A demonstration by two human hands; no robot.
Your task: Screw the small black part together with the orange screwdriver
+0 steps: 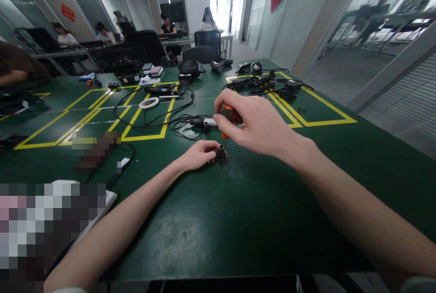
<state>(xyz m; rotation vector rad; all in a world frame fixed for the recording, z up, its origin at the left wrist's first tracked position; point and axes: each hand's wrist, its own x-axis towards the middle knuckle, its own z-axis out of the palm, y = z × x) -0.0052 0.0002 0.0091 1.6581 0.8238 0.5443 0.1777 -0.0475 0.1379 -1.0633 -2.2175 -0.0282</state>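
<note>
My right hand (254,122) is closed round the handle of a screwdriver (229,113), orange and dark, held upright with its shaft pointing down. The tip meets a small dark round part (221,158) that stands on the green table (204,220); the exact contact point is too small to make out. My left hand (200,154) steadies this part from the left, fingers curled against its side. Just beyond both hands lies a silver and black pen-shaped tool (204,122) with a coiled black cable.
Behind are a white ring (149,102), black cables (262,85), a cordless drill (220,65) and a black case (191,69). Yellow tape (143,138) marks the tabletop. A blurred-out device (68,220) lies at the near left. Several people sit farther back.
</note>
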